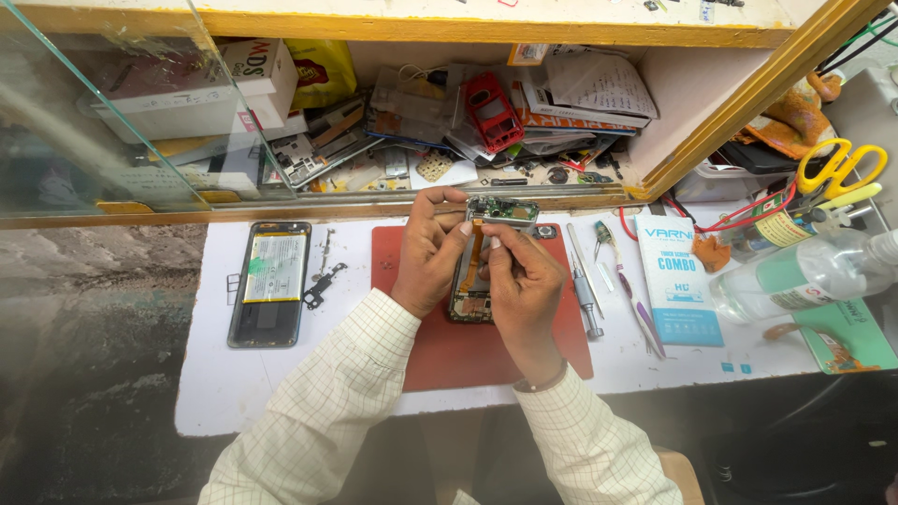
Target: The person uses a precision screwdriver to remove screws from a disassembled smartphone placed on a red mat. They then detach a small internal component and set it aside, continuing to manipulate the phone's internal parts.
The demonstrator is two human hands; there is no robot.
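Hands: left hand and right hand grip opened phone over red mat; white-blue rectangular package lies right on counter.

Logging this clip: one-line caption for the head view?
Both hands, left hand and right hand, hold an opened phone over a red mat.

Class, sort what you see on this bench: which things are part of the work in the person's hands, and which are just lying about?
In use:
left hand
right hand
opened phone held between both hands
green circuit board at its top
red mat beneath

Lying about:
phone back with battery
yellow scissors
clear bottle
blue and white packet
tweezers
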